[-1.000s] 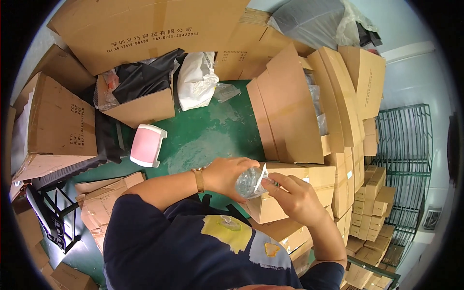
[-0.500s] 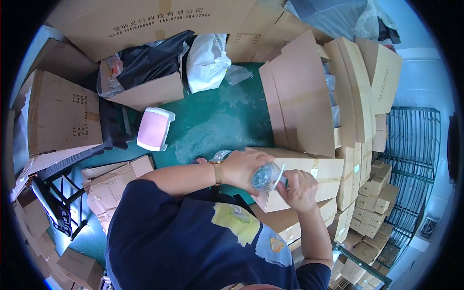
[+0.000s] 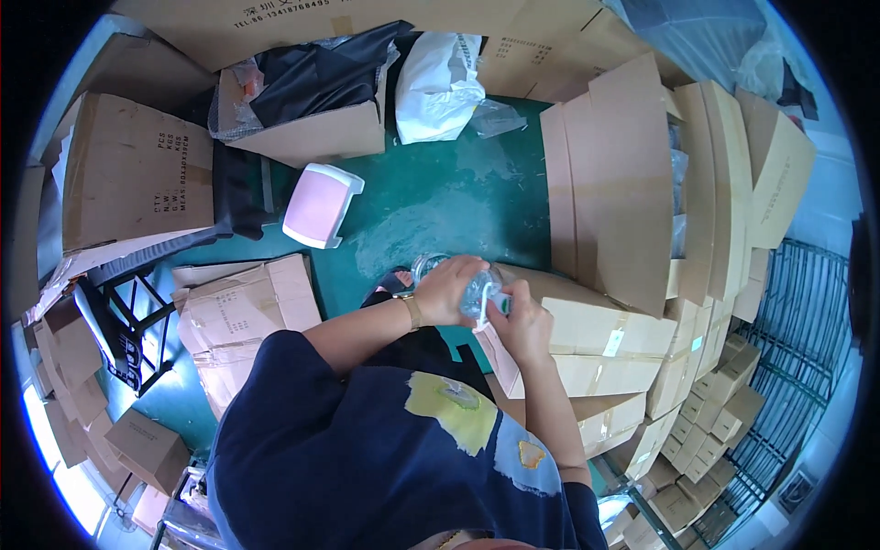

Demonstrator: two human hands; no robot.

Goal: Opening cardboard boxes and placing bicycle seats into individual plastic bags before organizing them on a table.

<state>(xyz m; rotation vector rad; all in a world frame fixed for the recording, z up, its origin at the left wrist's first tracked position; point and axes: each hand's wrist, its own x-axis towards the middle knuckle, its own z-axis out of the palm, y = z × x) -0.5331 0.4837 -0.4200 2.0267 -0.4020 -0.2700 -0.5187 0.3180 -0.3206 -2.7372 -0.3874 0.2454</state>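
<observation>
A clear plastic bottle (image 3: 473, 298) lies tilted between my two hands in front of my body. My left hand (image 3: 446, 289), with a gold-coloured watch (image 3: 412, 312) at the wrist, is wrapped round the bottle's body. At the bottle's neck end, close to a thin white strip or ring (image 3: 485, 295), the fingers of my right hand (image 3: 522, 325) are closed. Something small and green (image 3: 503, 302), perhaps the cap, shows between them. My right fingers partly hide that end, and my left hand covers much of the body.
Cardboard cartons (image 3: 587, 339) stand close to my right hand, with a tall open one (image 3: 610, 188) behind. A pink-and-white stool (image 3: 316, 206) stands on the green floor (image 3: 431, 215). Flattened cardboard (image 3: 243, 321) lies left; a white bag (image 3: 438, 87) sits at the back.
My view has shifted, so the surroundings sit farther right. Both hands have moved slightly left relative to the cartons with the bottle, which has turned and now shows more of its side.
</observation>
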